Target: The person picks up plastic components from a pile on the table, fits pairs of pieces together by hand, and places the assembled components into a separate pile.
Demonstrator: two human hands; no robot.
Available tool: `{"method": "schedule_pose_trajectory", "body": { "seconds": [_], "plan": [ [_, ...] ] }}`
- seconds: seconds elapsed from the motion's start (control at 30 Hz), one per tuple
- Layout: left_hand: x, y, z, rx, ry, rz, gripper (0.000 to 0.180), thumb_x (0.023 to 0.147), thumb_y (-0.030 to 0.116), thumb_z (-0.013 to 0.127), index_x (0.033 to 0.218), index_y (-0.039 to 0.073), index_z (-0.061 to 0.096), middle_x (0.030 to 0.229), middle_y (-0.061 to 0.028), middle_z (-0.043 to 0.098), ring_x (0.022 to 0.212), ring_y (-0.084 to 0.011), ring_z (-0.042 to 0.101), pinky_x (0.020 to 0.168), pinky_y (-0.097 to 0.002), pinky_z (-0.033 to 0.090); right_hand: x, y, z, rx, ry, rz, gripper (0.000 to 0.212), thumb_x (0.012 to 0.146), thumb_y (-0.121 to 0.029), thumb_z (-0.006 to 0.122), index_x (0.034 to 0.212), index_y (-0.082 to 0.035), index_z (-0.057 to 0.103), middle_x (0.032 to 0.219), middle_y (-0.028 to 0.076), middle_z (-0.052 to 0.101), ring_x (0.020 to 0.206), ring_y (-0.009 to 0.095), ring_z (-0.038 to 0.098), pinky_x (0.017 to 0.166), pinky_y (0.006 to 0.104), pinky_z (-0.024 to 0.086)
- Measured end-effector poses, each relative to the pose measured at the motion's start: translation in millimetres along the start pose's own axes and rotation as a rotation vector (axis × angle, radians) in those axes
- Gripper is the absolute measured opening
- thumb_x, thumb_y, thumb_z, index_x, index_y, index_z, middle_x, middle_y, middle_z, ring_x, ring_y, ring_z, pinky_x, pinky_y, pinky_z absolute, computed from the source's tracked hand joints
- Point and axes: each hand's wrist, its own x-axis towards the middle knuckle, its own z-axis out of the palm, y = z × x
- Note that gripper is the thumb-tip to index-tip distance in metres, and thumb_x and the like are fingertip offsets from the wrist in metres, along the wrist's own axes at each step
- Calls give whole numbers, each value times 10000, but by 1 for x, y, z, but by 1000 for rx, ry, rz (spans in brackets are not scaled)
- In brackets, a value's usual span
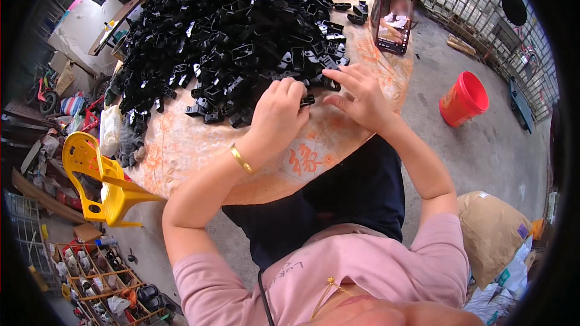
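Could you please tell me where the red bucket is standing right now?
In the head view the red bucket stands on the concrete floor to the person's right, just beyond the table's edge and below the propped-up phone.

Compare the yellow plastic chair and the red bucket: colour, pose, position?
The yellow plastic chair stands left of the table, close against its edge; the red bucket sits on the floor to the right, apart from it. The chair looks upright; the bucket appears tilted, its open mouth showing. Both are plastic and away from both hands.
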Motion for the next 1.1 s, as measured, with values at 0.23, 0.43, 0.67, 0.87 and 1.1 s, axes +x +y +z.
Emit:
{"method": "schedule_pose_trajectory", "body": {
  "seconds": [0.23, 0.43, 0.67, 0.87, 1.1],
  "plan": [
    [-4, -12, -13, -547, -98, -326, 310, 724, 2, 660, 1018, -14, 560, 891, -36, 558, 754, -86, 557, 662, -204, 464, -8, -12, 13, 811, 126, 539, 360, 790, -51, 660, 1126, 2, 541, 880, 64, 638, 739, 85, 569, 640, 228, 469],
    [-3, -15, -11, -1148, 35, -567, 261, 778, 20, 651, 1016, -1, 545, 939, -21, 564, 770, -53, 548, 665, -173, 468, 4, -21, 6, 993, -296, 749, 370, 780, -83, 657, 1130, -36, 545, 776, 19, 610, 685, 62, 539, 618, 216, 442],
    [6, -13, -25, -1045, -19, -568, 244, 801, 57, 643, 1017, -27, 566, 831, 1, 594, 684, -24, 534, 611, -157, 454, 6, -28, 9, 165, -371, 273, 344, 761, -35, 575, 1104, -50, 549, 945, 133, 550, 722, 282, 581, 642, 337, 477],
    [1, -17, -22, -1082, -23, -653, 193, 868, 166, 592, 991, 20, 623, 671, 59, 539, 484, 4, 413, 426, -143, 313, 6, -44, 15, -1, -198, 291, 241, 800, -106, 577, 1023, -19, 546, 892, 128, 526, 778, 335, 578, 634, 396, 485],
    [-1, -13, -23, -1171, -110, -715, 217, 832, 161, 644, 965, 0, 584, 636, 13, 542, 471, -40, 494, 405, -167, 377, 3, -36, 10, -66, -335, 267, 207, 790, -184, 608, 921, -27, 582, 808, 129, 579, 748, 277, 590, 639, 355, 480]
  ]
}}
